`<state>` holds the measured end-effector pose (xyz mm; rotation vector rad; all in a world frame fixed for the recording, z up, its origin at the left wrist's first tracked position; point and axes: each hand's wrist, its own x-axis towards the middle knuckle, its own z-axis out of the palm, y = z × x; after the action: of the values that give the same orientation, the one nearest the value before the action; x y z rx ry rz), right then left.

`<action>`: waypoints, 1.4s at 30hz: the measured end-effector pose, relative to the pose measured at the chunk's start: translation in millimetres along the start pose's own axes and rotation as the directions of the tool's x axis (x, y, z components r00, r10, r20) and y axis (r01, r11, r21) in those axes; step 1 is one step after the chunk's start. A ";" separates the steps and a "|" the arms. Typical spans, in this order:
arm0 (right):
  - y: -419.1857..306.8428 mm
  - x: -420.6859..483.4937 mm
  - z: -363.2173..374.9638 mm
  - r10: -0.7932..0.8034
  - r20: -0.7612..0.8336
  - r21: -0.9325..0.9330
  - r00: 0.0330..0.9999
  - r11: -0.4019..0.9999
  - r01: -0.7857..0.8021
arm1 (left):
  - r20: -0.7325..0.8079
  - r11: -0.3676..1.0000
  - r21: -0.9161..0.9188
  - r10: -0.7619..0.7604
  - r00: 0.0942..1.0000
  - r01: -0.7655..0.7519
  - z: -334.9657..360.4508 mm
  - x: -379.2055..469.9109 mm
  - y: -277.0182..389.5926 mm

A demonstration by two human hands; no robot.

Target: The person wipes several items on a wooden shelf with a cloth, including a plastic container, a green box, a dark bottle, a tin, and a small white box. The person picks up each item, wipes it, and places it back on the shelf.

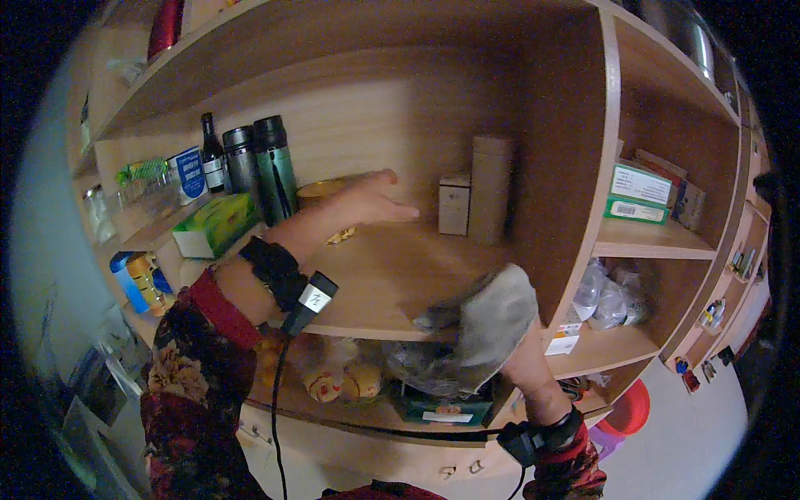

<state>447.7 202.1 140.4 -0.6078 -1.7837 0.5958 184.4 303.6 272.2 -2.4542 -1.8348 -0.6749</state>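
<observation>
My left hand [375,203] reaches over the wooden shelf [387,269] with its thumb and fingers apart and nothing between them. Beside it stand a round yellowish tin [322,189], partly hidden by the hand, and a dark green flask [275,169]. Just below the hand lies a small golden-brown piece [342,235]. My right hand [481,325] is covered by a grey cloth [497,319] at the shelf's front edge; its fingers are hidden beneath the fabric. Behind it, at the back right, a tall cylindrical container [490,187] stands next to a small upright box [454,205].
A green tissue box [215,225], a grey flask [240,159] and a dark glass bottle [212,153] stand at the left. An upright panel [600,156] bounds the shelf at right. Bagged goods [344,378] fill the compartment below. A red basin [625,406] is on the floor.
</observation>
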 end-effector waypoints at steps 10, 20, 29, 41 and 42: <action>-0.7 3.1 -5.2 -0.117 0.124 -0.081 0.985 0.989 0.127 | 0.001 0.977 -0.020 0.212 0.977 -0.212 43.5 60.3 53.2; 0.3 6.5 -6.3 -0.173 0.156 -0.078 0.972 0.979 0.187 | -0.057 0.933 0.150 0.339 0.939 -0.328 63.3 98.2 42.7; 4.7 5.5 -7.1 -0.233 0.176 -0.172 0.956 0.949 0.263 | 0.017 0.976 0.030 0.214 0.977 -0.214 50.9 86.4 49.4; -3.5 6.9 -7.3 -0.136 0.122 -0.087 0.983 0.985 0.147 | -0.184 0.944 -0.297 0.093 0.979 -0.145 -1.6 -14.8 40.7; -3.0 6.3 -7.3 -0.152 0.102 -0.097 0.983 0.982 0.162 | -0.271 0.951 -0.228 0.144 0.952 -0.209 -7.4 -34.9 39.3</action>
<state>452.7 204.7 148.8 -0.5104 -1.9405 0.4305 210.0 257.3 276.9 -2.4958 -1.4954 -1.2114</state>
